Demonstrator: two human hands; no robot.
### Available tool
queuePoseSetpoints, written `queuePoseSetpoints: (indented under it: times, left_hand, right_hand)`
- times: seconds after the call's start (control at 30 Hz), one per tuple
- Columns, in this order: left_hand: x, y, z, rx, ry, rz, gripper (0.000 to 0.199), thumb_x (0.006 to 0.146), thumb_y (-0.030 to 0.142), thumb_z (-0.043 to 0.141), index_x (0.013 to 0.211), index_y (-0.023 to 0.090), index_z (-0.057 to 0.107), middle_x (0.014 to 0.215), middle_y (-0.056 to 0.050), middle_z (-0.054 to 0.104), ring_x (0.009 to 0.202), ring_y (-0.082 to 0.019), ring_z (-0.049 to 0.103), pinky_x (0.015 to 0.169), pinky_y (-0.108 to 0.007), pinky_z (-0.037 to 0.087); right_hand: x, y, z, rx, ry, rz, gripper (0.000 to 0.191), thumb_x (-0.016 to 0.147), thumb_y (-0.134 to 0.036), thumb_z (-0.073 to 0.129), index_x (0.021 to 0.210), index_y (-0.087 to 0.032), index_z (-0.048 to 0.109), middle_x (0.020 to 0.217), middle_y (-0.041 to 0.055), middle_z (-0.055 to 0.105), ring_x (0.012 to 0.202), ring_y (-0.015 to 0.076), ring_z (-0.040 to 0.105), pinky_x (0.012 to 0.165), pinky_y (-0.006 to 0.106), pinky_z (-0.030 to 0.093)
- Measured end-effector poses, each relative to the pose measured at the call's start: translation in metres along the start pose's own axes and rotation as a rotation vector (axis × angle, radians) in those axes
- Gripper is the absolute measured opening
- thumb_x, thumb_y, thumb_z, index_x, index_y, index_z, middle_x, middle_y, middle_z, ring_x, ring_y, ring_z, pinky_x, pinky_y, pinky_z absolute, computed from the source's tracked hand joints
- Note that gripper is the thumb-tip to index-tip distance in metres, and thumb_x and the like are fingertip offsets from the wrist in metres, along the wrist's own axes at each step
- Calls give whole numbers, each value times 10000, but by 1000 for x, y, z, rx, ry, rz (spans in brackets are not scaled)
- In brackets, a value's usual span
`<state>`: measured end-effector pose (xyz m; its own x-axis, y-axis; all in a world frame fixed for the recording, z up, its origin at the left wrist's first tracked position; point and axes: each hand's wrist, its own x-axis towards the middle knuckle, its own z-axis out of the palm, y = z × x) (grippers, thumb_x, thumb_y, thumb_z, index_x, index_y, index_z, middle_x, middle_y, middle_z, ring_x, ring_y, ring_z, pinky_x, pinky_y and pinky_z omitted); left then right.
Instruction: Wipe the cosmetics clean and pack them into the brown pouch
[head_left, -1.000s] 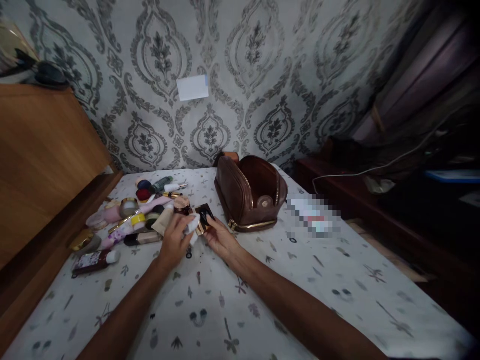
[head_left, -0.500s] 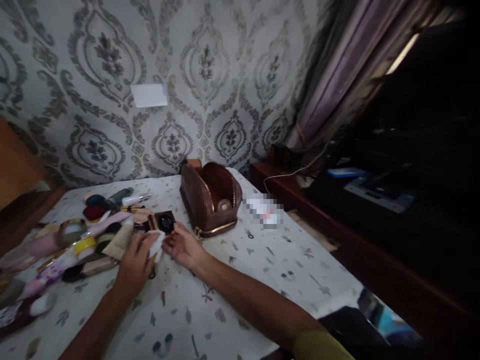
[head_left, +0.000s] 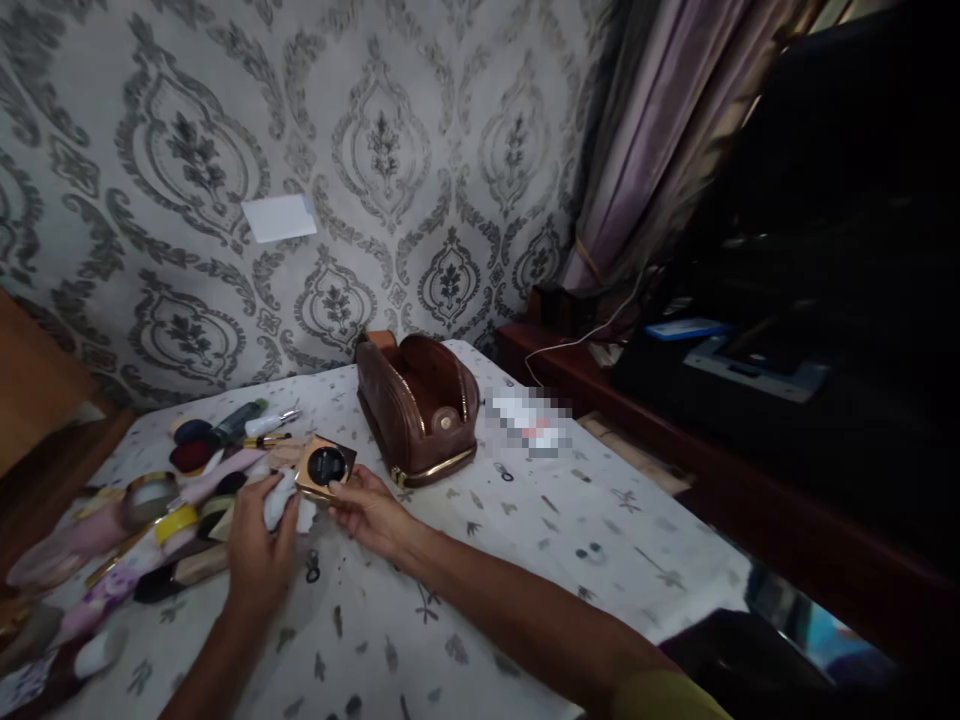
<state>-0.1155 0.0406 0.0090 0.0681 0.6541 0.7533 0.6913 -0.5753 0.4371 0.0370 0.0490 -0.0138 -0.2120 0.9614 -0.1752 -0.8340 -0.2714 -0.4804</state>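
R hand [head_left: 379, 515] has thumb + fingers pinched on the near RH side of the sq. gold case w/ black round centre [head_left: 328, 466]. Case is tilted, btwn the cosmetics pile [head_left: 176, 523] & the open brown bag [head_left: 420, 420]; can't tell if its far edge rests on anything. L hand [head_left: 259, 535] is curled, fingers closed on a white wad [head_left: 279, 498], just beside case; contact unclear.

Risks: grip is one-sided, so any hard push from the wad prob. twists case loose & drops it on the bench [head_left: 450, 625]. Wad's loose end could snag nearby tubes. L knuckles sit v. close to pile, so a sideways swing could knock round pots/bottles rolling. Smooth case faces may slip, esp. if fingers are damp.
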Motion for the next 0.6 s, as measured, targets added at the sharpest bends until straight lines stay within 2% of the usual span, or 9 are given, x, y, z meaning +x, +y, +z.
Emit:
queuePoseSetpoints:
  times: [0.1,0.27,0.37,0.47,0.6]
  left_hand:
    - [-4,0,5,-75,-13,-153,355,873,410,552,1137,173,522,1047,-101,586,1009,-277,585,883,-417,471]
    - [-7,2,10,-138,-54,-252,356,851,429,564,1112,192,517,1078,-95,582,1056,-281,560,939,-447,444]
    - [-7,6,12,-219,-60,-362,388,836,444,580,1127,197,515,1115,-93,583,1077,-276,555,949,-437,438]
    - [-5,10,10,-349,-68,-501,416,810,460,616,1122,203,521,1085,-70,596,1012,-242,583,881,-366,472]
    - [-1,15,5,-532,-94,-709,399,744,460,707,1025,214,565,954,-22,637,842,-184,619,718,-258,491]
  right_hand:
    - [1,0,1,-48,0,-37,542,496,-173,925,895,-197,559,843,-35,698,695,112,663,545,186,515]
    - [1,-1,3,-143,-5,-139,566,478,-221,922,915,-210,563,850,-44,700,697,118,654,530,190,512]
    - [-1,-3,6,-162,9,-169,577,477,-226,915,933,-215,562,890,-40,706,732,118,656,544,183,508]
    - [-4,-4,8,-178,-9,-201,551,493,-233,902,920,-214,555,887,-39,706,736,114,652,571,185,506]
    - [-4,-2,9,-258,-36,-240,512,516,-253,885,921,-213,575,837,-37,693,683,114,622,550,194,476]
